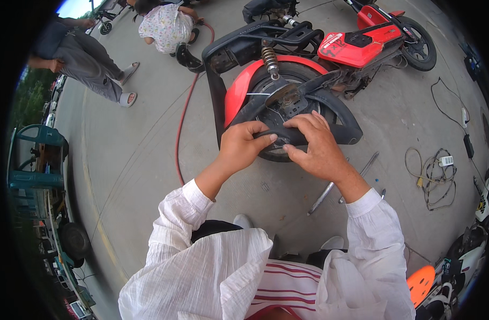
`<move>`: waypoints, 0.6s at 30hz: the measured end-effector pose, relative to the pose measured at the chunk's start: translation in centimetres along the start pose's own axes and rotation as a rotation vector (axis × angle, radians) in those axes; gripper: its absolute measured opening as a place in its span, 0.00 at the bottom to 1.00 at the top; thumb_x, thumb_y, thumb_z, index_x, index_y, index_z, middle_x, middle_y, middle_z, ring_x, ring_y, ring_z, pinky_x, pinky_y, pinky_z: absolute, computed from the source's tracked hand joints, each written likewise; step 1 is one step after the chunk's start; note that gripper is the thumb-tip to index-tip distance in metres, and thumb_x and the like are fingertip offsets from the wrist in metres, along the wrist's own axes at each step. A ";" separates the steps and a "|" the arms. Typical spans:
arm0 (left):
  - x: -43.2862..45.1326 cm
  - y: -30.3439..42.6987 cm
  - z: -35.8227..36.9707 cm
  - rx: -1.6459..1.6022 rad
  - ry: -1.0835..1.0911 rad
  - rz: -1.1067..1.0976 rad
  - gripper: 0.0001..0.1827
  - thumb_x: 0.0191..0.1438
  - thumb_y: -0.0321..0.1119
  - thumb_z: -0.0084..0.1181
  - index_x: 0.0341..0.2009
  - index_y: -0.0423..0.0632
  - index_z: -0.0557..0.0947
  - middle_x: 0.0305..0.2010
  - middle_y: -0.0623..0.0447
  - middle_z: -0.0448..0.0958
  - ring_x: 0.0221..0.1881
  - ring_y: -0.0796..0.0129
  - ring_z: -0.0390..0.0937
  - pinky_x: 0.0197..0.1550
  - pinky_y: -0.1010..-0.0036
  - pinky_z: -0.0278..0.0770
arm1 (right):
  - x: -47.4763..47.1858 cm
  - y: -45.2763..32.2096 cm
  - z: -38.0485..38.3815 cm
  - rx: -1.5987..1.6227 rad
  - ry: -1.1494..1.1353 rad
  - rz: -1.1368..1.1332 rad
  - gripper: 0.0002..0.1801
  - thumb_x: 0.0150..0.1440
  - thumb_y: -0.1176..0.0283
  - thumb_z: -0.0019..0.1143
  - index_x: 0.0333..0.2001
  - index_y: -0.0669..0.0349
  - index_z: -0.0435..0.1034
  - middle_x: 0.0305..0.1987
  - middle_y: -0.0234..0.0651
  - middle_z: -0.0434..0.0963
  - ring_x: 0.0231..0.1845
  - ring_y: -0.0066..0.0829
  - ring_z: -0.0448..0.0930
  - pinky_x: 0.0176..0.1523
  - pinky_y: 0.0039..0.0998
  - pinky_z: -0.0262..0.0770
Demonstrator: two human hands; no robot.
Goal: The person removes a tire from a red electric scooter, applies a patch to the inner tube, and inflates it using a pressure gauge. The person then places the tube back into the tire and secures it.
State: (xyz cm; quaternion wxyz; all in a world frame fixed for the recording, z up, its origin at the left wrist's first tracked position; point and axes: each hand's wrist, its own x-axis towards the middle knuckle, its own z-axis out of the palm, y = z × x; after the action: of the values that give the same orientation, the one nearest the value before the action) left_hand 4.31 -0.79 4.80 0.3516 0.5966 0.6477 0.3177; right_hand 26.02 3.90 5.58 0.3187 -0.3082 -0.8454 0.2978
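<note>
A red and black electric motorbike (354,50) stands before me, its rear end nearest. Below its rear wheel (274,156), my left hand (242,144) pinches a black rubber tube (344,116), apparently an inner tube, between thumb and fingers. My right hand (318,146) grips the same rubber just to the right, its thumb below and fingers above. Between the two thumbs the surface looks wet or shiny. A slack loop of the tube bulges out to the right of the wheel. Above sit the red rear fender (237,96) and a coil shock absorber (270,60).
Metal bars (321,199) lie on the concrete near my right forearm. A red hose (181,132) runs along the left. Coiled cables (432,176) lie at right. One person (168,28) squats behind the bike; another person (88,60) stands at left. A green cargo vehicle (36,180) is farther left.
</note>
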 end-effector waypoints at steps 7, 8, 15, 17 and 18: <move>0.4 0.9 -0.1 0.031 -0.021 -0.011 0.13 0.51 0.42 0.67 0.35 0.46 0.86 0.25 0.48 0.80 0.24 0.65 0.78 0.31 0.72 0.73 | -0.3 0.7 0.3 -0.048 0.060 -0.094 0.25 0.49 0.69 0.68 0.52 0.57 0.71 0.49 0.41 0.74 0.56 0.44 0.72 0.70 0.47 0.55; 0.6 0.8 -0.2 0.035 -0.017 -0.011 0.12 0.51 0.41 0.67 0.35 0.46 0.86 0.25 0.48 0.80 0.24 0.65 0.78 0.31 0.72 0.73 | -0.3 0.8 0.4 -0.047 0.069 -0.100 0.25 0.49 0.69 0.68 0.52 0.57 0.71 0.49 0.40 0.74 0.56 0.43 0.72 0.70 0.47 0.55; 0.5 0.6 -0.1 -0.052 0.028 0.141 0.15 0.51 0.32 0.69 0.41 0.40 0.81 0.33 0.56 0.79 0.32 0.76 0.75 0.33 0.78 0.74 | 0.5 2.1 1.2 -0.061 0.138 -0.084 0.17 0.49 0.69 0.67 0.44 0.58 0.75 0.42 0.39 0.77 0.49 0.41 0.76 0.69 0.46 0.57; 0.1 0.9 0.1 -0.002 0.090 0.237 0.19 0.47 0.32 0.72 0.42 0.40 0.80 0.39 0.53 0.79 0.38 0.70 0.77 0.39 0.74 0.76 | 0.8 2.3 1.2 -0.037 0.153 -0.084 0.12 0.50 0.69 0.67 0.39 0.59 0.76 0.38 0.38 0.78 0.47 0.40 0.77 0.68 0.46 0.58; 0.1 1.1 0.4 0.019 0.119 0.285 0.21 0.46 0.32 0.73 0.43 0.40 0.79 0.42 0.51 0.79 0.41 0.67 0.78 0.43 0.72 0.77 | 0.8 2.5 1.1 -0.028 0.159 -0.081 0.10 0.50 0.69 0.66 0.37 0.60 0.77 0.37 0.38 0.79 0.45 0.40 0.78 0.68 0.46 0.58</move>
State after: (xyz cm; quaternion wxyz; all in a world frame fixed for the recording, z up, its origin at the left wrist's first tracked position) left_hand 5.22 -0.64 5.45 0.2582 0.6658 0.5792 0.3932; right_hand 25.57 5.71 3.45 0.3925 -0.3008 -0.8332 0.2473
